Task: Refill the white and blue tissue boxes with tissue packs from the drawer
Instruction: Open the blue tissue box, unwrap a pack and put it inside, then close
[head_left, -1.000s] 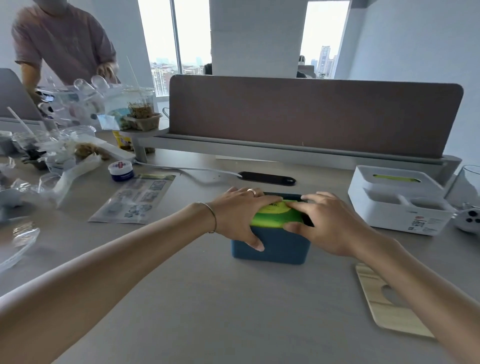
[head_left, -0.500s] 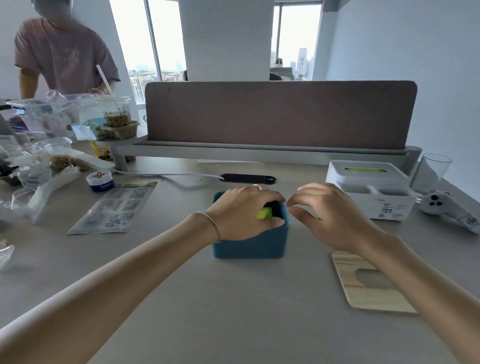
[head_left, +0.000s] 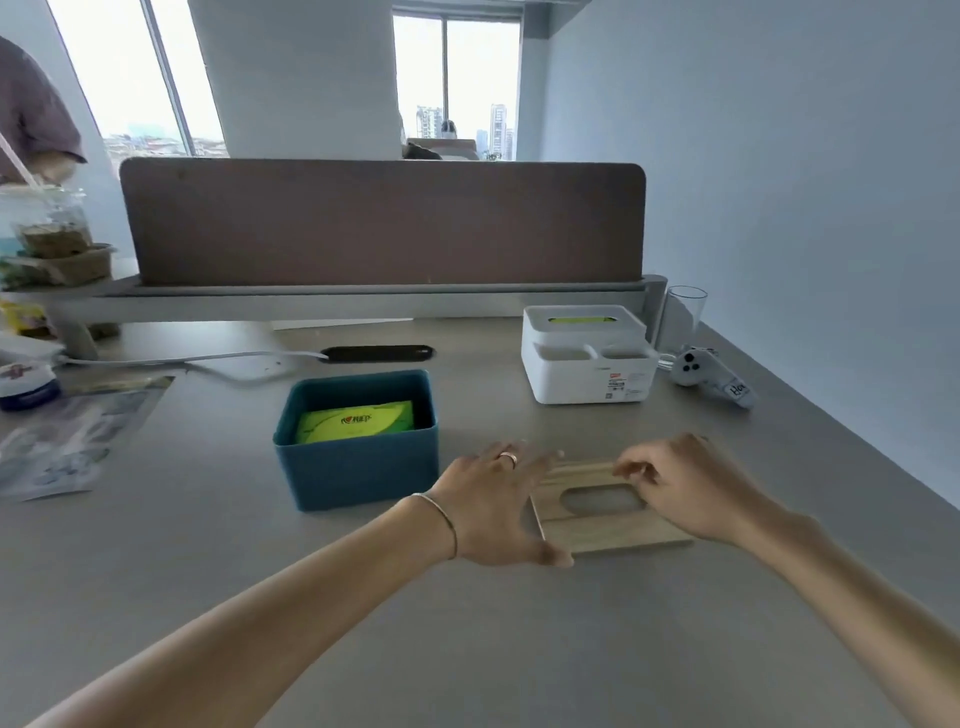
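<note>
Both hands on wooden lid (head_left: 605, 525) lying flat on counter (head_left: 467, 623): left hand (head_left: 498, 506) spread open, right hand (head_left: 685, 480) pinching far edge. Beside, uncovered blue tissue box (head_left: 358, 467) holding green tissue pack (head_left: 356, 421).

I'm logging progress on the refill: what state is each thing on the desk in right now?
Blue tissue box: open, lid off.
Green tissue pack: inside the blue box.
Wooden lid: flat on the desk.
White tissue box: lid on, green showing in slot.
Glass: upright.
Left hand: on the lid's edge.
Right hand: fingers on the lid.
</note>
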